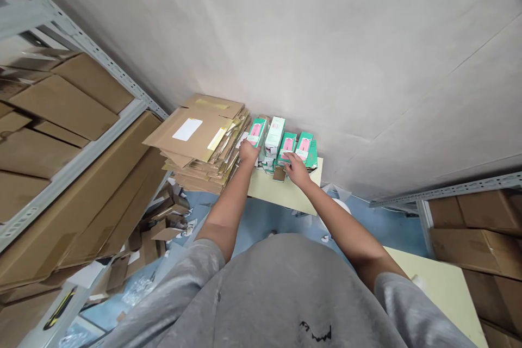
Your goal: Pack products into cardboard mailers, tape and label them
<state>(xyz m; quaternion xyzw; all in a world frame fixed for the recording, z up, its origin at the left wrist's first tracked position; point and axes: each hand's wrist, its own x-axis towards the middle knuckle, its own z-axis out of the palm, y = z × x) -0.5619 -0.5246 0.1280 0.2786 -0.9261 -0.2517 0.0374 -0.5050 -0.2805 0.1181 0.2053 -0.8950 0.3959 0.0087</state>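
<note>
Your left hand (248,152) at green box (256,131), grip hard to tell; right hand (297,169) spread, touching second green box (287,147).

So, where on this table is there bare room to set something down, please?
Bare tabletop lies between the green boxes and the table's front edge; the wall side is crowded, with boxes at the left hand and right hand.

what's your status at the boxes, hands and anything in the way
Left hand grip against a green product box. Right hand grip on another green product box. Stack of flattened cardboard beside left hand.
</note>
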